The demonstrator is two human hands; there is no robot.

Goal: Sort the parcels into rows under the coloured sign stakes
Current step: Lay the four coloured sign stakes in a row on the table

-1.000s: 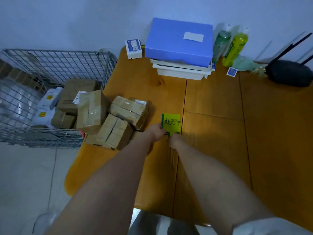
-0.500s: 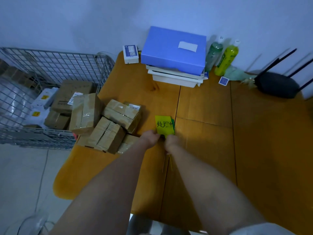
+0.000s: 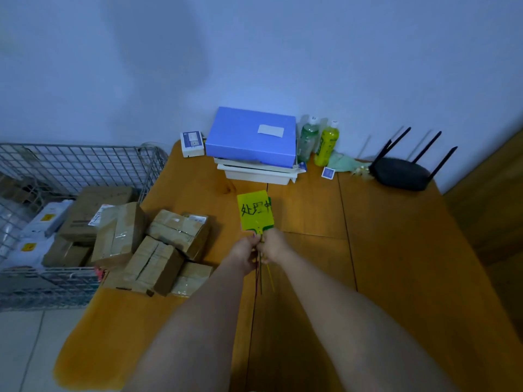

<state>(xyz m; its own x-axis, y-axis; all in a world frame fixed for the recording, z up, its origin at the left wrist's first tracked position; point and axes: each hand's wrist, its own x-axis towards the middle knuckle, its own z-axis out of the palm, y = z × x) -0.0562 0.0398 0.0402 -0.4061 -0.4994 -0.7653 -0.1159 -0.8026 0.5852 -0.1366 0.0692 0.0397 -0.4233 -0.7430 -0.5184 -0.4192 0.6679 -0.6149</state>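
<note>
A bundle of sign stakes (image 3: 256, 212) stands upright over the middle of the wooden table (image 3: 396, 264); the front sign is yellow with black handwriting, a green one shows behind it, and thin stems hang below. My left hand (image 3: 244, 250) and my right hand (image 3: 273, 246) both grip the stems just under the signs. Several brown cardboard parcels (image 3: 158, 244) lie piled on the table's left edge, to the left of my hands. More parcels (image 3: 93, 213), brown and white, sit in the wire basket (image 3: 85, 165) beside the table.
Against the wall stand a blue box (image 3: 252, 135) on white trays, a small white box (image 3: 192, 143), two green bottles (image 3: 328, 142), a small blue card (image 3: 327, 173) and a black router (image 3: 402, 172) with antennas. Tiled floor lies at lower left.
The view has tilted up and pulled back, showing more wall. The stakes have risen off the table, still held in both hands, and their stems now show below.
</note>
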